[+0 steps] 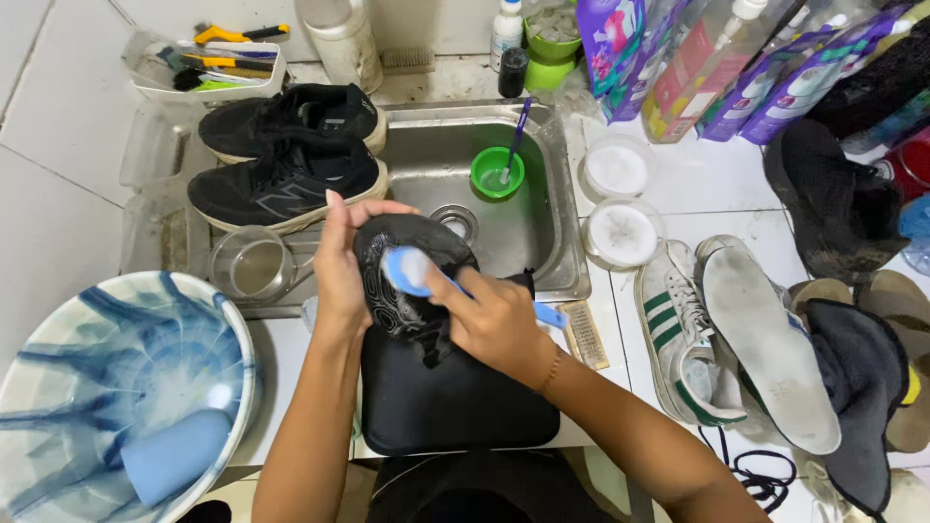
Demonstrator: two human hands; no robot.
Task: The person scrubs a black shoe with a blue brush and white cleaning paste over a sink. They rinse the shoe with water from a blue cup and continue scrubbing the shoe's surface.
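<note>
Now, both hands are working a black insole (407,281) over a black mat (455,397).
From the head view, the left hand (341,261) is gripping the insole's edge while the right hand (494,320) is closing around a blue brush (412,271) pressed on it; beyond them are lying the steel sink (523,223), a green cup (497,172) and black sneakers (286,155).

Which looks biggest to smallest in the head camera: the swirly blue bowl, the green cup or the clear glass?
1. Swirly blue bowl, though it is nearest the camera.
2. Clear glass.
3. Green cup, which sits farther away.
</note>
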